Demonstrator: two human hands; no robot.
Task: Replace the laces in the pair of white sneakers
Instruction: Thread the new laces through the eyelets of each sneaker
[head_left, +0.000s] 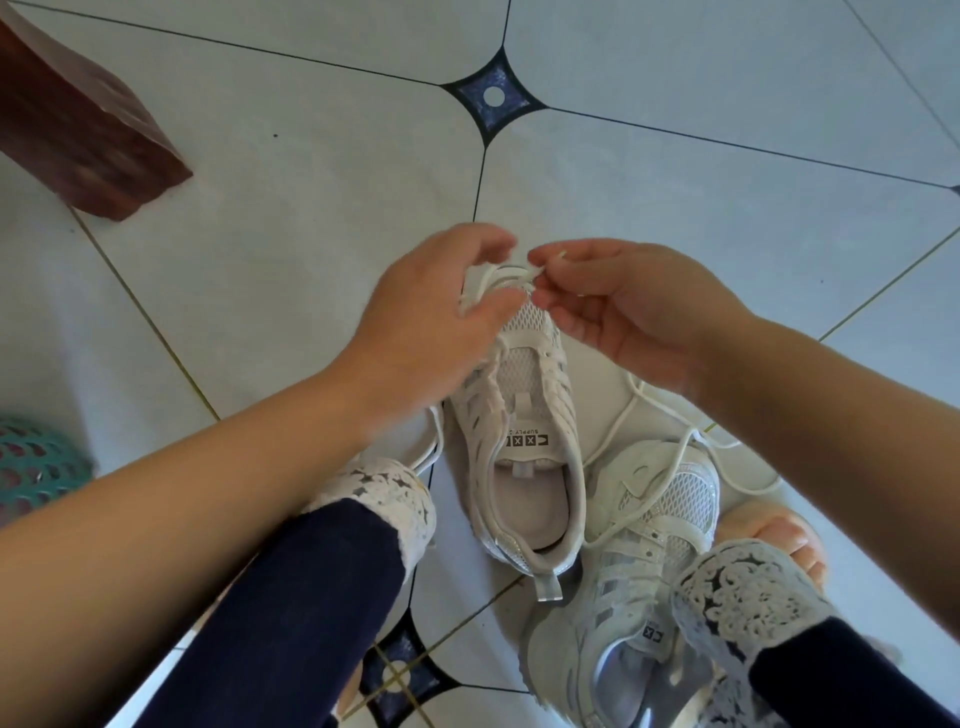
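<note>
A white mesh sneaker (519, 441) stands upright on the tiled floor between my legs, toe pointing away. My left hand (431, 312) curls over its toe and grips the shoe there. My right hand (618, 306) pinches the end of a white lace (540, 270) just above the toe eyelets. The second white sneaker (639, 561) lies to the right, nearer me. A loose white lace (644, 441) trails over it and across the floor.
A reddish wooden furniture leg (88, 140) stands at the upper left. A teal mesh basket (36, 467) sits at the left edge. My dark trousers with lace cuffs (374, 499) and a bare foot (779, 535) flank the shoes.
</note>
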